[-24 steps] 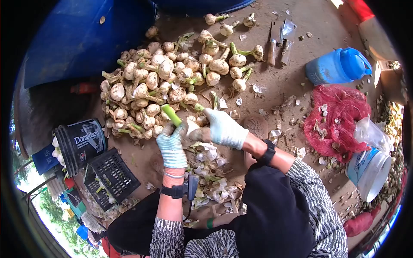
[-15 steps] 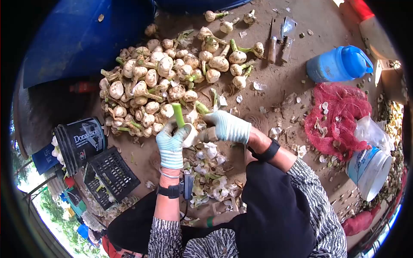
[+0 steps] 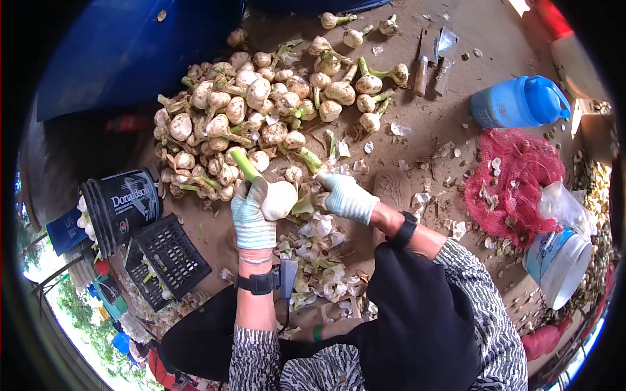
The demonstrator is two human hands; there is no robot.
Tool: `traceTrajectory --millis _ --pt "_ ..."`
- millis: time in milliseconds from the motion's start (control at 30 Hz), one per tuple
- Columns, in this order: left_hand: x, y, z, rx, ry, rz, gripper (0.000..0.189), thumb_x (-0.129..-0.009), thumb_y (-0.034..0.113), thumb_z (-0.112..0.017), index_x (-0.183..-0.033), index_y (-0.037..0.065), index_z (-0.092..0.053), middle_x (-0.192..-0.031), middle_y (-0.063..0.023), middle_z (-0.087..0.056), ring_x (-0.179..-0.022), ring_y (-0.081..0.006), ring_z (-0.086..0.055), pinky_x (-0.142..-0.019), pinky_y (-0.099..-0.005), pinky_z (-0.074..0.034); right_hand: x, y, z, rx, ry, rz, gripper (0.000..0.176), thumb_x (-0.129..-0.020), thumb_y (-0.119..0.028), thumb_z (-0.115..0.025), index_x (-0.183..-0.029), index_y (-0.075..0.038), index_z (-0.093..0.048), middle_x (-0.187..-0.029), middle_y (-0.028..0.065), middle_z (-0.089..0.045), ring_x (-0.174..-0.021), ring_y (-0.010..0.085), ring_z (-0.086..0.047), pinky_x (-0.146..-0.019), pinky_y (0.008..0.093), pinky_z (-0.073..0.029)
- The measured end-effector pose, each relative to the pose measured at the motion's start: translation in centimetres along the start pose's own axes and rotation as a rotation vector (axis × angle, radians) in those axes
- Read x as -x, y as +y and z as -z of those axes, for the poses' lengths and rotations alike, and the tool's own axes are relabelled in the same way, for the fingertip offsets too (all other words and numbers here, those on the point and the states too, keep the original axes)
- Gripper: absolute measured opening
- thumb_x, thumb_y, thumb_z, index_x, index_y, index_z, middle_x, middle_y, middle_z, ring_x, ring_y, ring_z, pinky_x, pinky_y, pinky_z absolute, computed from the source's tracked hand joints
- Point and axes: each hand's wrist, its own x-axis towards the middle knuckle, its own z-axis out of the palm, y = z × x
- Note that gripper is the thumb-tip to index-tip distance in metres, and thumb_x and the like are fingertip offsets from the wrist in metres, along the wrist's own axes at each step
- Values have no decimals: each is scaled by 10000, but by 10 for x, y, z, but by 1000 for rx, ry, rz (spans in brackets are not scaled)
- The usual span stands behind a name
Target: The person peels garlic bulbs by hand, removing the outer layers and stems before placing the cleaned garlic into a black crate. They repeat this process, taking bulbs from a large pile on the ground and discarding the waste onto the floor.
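Note:
My left hand (image 3: 253, 215), in a striped glove, holds a white bulb (image 3: 279, 200) with a thick green stem (image 3: 245, 164) pointing up and left. Just right of it, my right hand (image 3: 348, 197), also gloved, has its fingers curled toward peeled leaves; what they hold, if anything, is hidden. A large pile of soil-marked bulbs (image 3: 222, 124) lies beyond both hands. Below them, pale peeled skins (image 3: 323, 260) are heaped on the ground between my legs.
Two wood-handled blades (image 3: 422, 75) lie at the upper right, near a blue jug (image 3: 518, 102). Further right are a red mesh bag (image 3: 512, 186) and a white tub (image 3: 557, 264). A black bucket (image 3: 124, 208) and black crate (image 3: 171, 257) stand at left.
The bulb in my left hand has come into fuller view, its stem now tilted left. My right hand has moved slightly right, away from the bulb. The camera view has shifted a little.

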Motion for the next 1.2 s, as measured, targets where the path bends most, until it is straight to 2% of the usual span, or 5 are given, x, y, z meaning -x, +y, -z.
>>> traceTrajectory --millis 100,433,933,1100,1200 --pt "-9 -6 -2 -233 80 -89 181 -807 161 -627 -870 5 -559 -731 -36 -575 -612 -130 -550 -541 -268 -456 12 -38 25 -716 -148 -156 261 -773 -175 -559 -933 24 -503 -785 128 -566 -683 189 -571 -624 306 -465" --pt "6 -12 -27 -745 110 -288 188 -759 117 -666 -863 -22 -594 -728 -14 -568 -658 -78 -519 -583 -212 -430 8 -50 16 -477 32 -46 265 -693 -138 -619 -870 34 -521 -699 77 -530 -669 121 -480 -600 290 -421" --pt "-13 -14 1 360 -178 251 464 -768 398 -633 -968 -11 -543 -790 -105 -571 -735 -248 -576 -632 -365 -519 8 -19 8 -105 114 53 287 -711 -91 -568 -983 1 -578 -807 177 -613 -714 235 -594 -666 331 -464" --pt "-16 20 5 416 13 134 359 -751 359 -659 -845 27 -559 -712 -85 -580 -791 -249 -605 -654 -339 -529 16 -2 0 389 -571 15 335 -709 -112 -561 -1040 -59 -577 -854 198 -606 -816 313 -592 -717 364 -470" --pt "-10 25 -3 338 -26 176 394 -755 360 -657 -863 -1 -543 -744 -115 -564 -690 -247 -585 -561 -333 -517 9 -18 -4 -54 -22 267 388 -723 -145 -566 -1095 -47 -513 -914 195 -597 -849 337 -590 -737 377 -468"
